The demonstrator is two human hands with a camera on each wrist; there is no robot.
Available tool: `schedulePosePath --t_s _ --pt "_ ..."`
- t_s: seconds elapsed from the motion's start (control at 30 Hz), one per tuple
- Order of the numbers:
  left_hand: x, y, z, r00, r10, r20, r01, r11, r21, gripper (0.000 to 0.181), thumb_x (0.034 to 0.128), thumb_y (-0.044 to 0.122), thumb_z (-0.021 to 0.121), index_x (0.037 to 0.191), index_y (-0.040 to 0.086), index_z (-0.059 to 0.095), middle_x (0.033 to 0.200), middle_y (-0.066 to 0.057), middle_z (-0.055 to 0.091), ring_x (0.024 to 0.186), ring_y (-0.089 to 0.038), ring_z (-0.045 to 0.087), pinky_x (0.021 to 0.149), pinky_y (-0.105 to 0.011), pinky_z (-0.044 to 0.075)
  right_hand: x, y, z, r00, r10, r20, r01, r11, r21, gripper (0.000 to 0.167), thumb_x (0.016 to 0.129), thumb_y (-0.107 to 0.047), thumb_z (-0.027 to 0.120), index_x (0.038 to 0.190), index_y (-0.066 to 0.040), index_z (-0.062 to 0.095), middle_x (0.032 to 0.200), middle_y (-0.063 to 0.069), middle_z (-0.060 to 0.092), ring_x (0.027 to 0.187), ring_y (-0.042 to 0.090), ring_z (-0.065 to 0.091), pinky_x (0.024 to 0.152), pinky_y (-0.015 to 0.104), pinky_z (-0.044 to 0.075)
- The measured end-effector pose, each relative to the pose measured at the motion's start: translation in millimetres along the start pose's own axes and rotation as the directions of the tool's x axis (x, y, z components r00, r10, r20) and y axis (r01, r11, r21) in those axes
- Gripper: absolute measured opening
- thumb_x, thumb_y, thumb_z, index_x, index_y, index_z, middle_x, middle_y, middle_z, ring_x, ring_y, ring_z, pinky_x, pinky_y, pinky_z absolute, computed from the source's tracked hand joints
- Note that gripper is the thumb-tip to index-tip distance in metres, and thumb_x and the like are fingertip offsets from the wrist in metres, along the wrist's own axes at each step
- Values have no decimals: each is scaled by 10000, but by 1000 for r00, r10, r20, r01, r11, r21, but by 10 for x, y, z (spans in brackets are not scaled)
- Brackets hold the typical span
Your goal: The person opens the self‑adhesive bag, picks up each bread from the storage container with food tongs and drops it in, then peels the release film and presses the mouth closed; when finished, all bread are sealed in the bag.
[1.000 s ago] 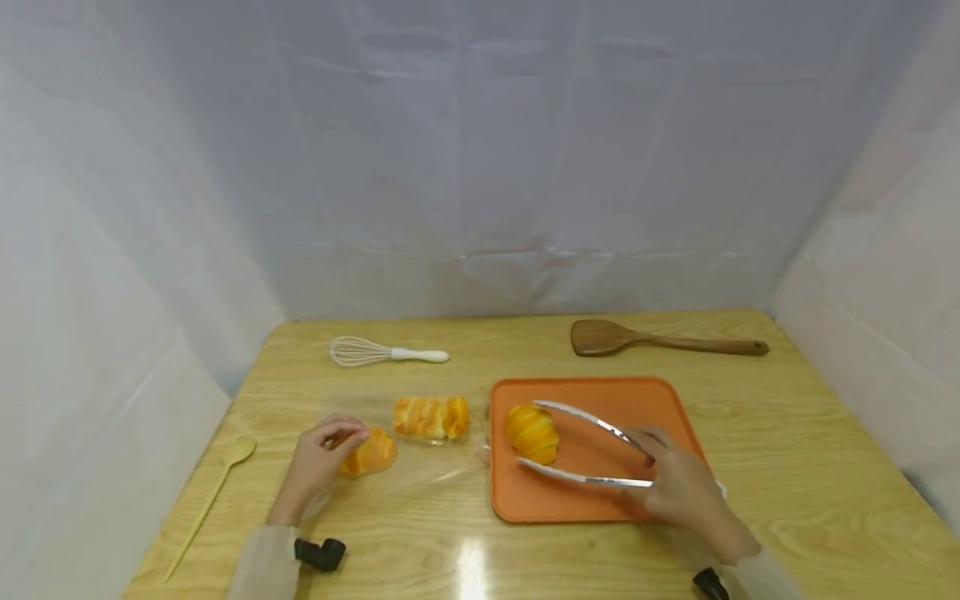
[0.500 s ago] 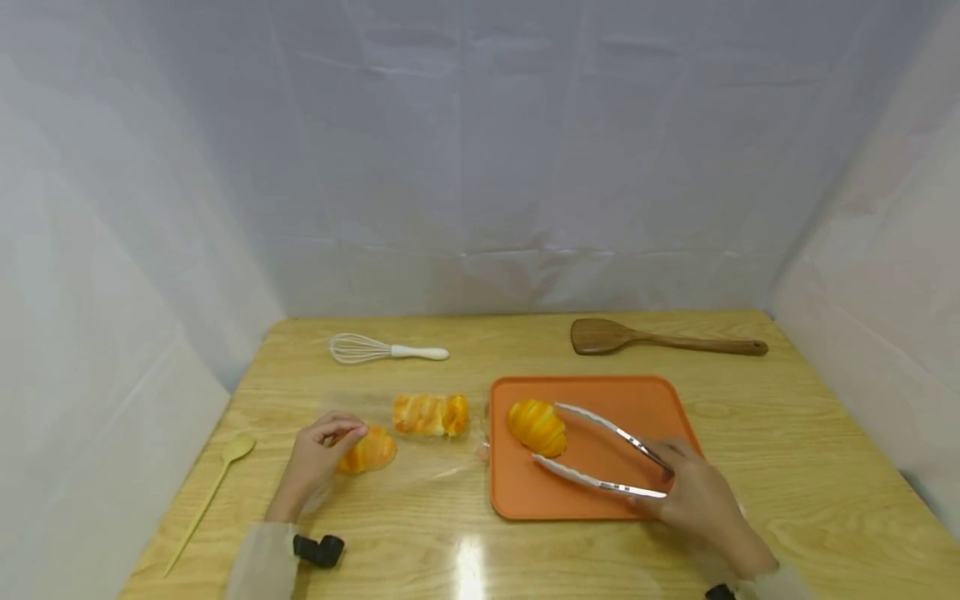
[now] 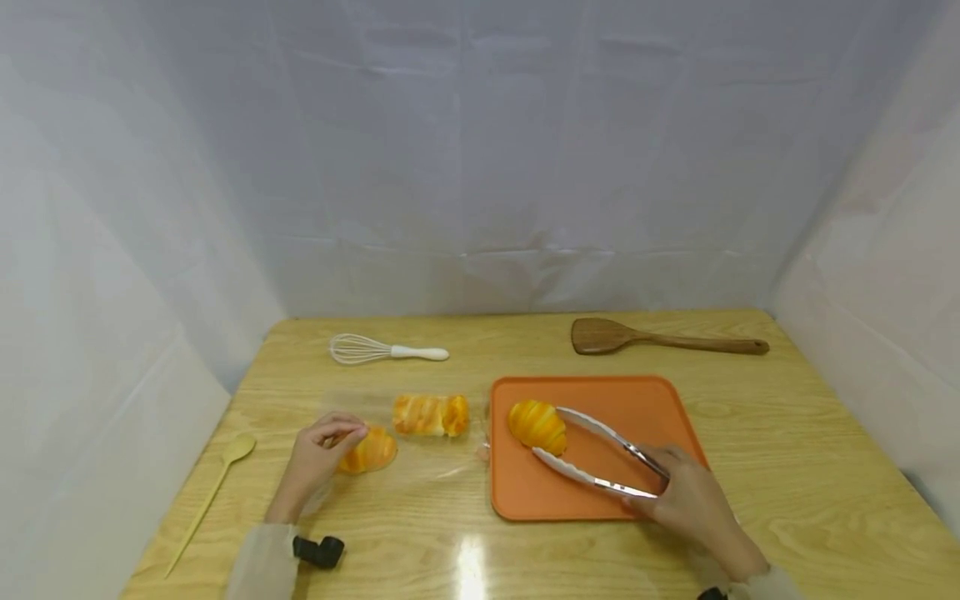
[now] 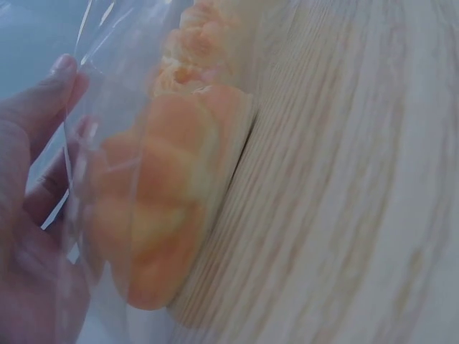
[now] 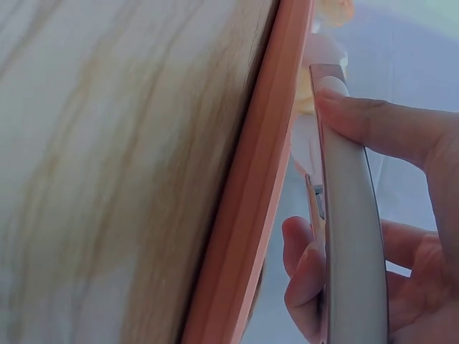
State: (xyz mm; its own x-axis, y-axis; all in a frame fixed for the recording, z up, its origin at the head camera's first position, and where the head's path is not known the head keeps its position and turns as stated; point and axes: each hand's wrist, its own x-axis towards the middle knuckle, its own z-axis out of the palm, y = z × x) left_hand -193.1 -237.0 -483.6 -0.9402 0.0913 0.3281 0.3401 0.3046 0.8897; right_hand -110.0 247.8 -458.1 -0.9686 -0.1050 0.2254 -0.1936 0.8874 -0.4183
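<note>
My left hand (image 3: 324,454) pinches the edge of a clear plastic bag (image 4: 107,43) between thumb and fingers. Inside the bag lie a rounded orange-brown bread (image 3: 375,452), partly behind the fingertips, and an oblong bread roll (image 3: 430,416). My right hand (image 3: 686,492) grips metal tongs (image 3: 618,487) by the arms, over the orange tray (image 3: 600,392). The tongs' whitish scalloped tips stand apart, at the right side and lower edge of a striped golden croissant (image 3: 537,427) on the tray's left part. Whether both tips touch it I cannot tell.
At the back of the wooden table (image 3: 510,337) lie a white whisk (image 3: 390,350) on the left and a wooden spatula (image 3: 667,340) on the right. A yellow spoon (image 3: 210,504) lies at the left edge. Pale sheets (image 3: 450,167) hang behind and beside the table.
The tongs have drawn back to the right, and their tips have come a little closer together. The croissant has shifted slightly right and turned. My left hand has stayed in place.
</note>
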Motion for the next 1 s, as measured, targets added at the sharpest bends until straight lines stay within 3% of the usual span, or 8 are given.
schedulePosePath --t_s 0.37,0.53,0.77,0.87,1.0 --pt "-1 13 0 1000 -10 -3 10 1000 7 98 892 15 681 920 -63 732 933 203 638 914 70 580 823 -63 481 29 18 34 999 34 32 -36 997 63 618 635 -305 909 1165 -68 696 991 56 679 846 194 633 685 336 509" --pt "-1 -13 9 1000 -8 -2 8 1000 -6 104 895 11 676 927 -74 726 932 201 641 912 62 584 822 -69 486 37 28 26 1000 23 9 -23 998 65 607 639 -305 904 1163 -79 697 996 44 689 869 193 639 707 350 516" --pt "-12 -26 4 1000 -24 2 24 1000 16 112 902 48 681 936 -42 738 941 187 646 919 53 585 828 -78 487 91 -79 12 1000 -28 7 27 990 136 563 652 -269 897 1147 -77 706 923 29 651 688 30 487 576 222 396" --pt "-8 -11 2 1000 -21 -2 21 999 26 108 901 47 682 934 -37 741 943 180 645 921 57 580 826 -73 483 140 -160 12 998 -50 30 43 984 175 557 682 -252 885 1172 -70 693 859 11 596 622 -4 388 538 201 334" --pt "-1 -11 -3 1000 -5 1 5 1000 22 102 900 25 676 931 -50 738 943 188 641 921 62 578 826 -68 482 237 -229 -2 993 -73 95 51 976 210 548 737 -244 850 1219 -62 665 845 14 576 632 10 390 534 206 338"
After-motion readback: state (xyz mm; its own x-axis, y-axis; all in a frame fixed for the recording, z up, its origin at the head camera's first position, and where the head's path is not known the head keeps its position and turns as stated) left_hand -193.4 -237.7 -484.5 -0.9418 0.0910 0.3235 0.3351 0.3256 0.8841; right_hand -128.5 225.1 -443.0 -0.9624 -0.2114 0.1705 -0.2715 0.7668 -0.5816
